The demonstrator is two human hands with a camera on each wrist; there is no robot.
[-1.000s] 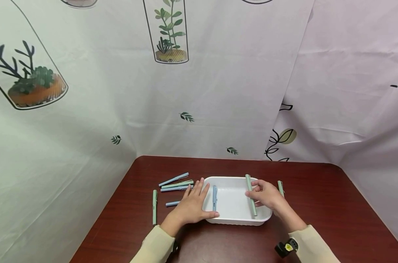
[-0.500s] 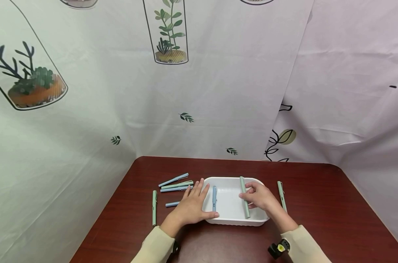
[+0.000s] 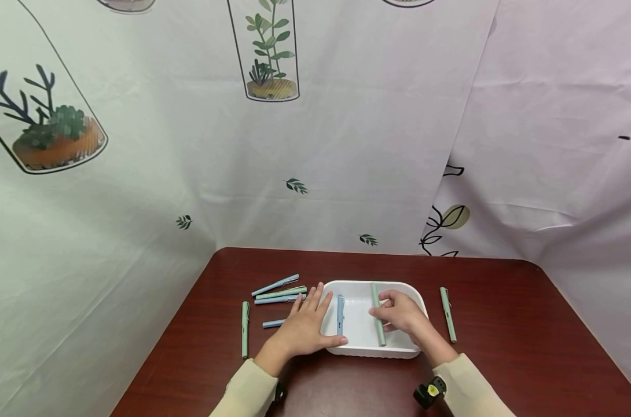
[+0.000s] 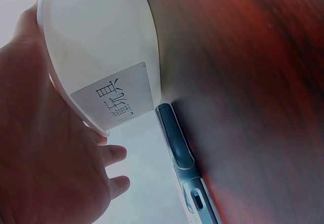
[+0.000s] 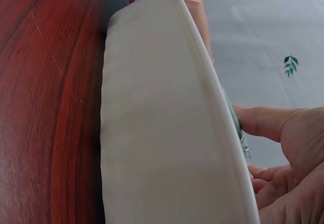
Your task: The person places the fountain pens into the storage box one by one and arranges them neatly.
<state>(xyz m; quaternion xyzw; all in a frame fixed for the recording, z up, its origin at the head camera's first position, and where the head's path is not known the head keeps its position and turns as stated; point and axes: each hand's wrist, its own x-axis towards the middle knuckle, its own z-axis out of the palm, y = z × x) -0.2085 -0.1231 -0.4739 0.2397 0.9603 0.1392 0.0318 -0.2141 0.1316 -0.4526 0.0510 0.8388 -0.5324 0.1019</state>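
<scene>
A white rectangular tray (image 3: 357, 351) sits on the table, with a blue pen (image 3: 340, 315) lying lengthwise near its left side. My left hand (image 3: 304, 327) rests on the tray's left rim, fingers straight and spread, thumb across the front corner. Inside the tray, right of the blue pen, my right hand (image 3: 401, 314) pinches a light green pen (image 3: 377, 307) between thumb and fingers. That pen points away from me, slightly slanted. In the right wrist view the tray wall (image 5: 162, 118) hides most of the green pen. The left wrist view shows a label (image 4: 119, 95) on the tray's end.
Left of the tray lie several blue and green pens, among them a green pen (image 3: 245, 329) standing apart and a blue pen (image 3: 275, 284) at the back. Another green pen (image 3: 448, 314) lies to the right. Patterned cloth (image 3: 347, 145) hangs behind the table (image 3: 529, 336).
My right hand has carried the green pen leftward and a little lower over the tray, toward its middle. The pen at the far right is now fully uncovered. My left hand has stayed put.
</scene>
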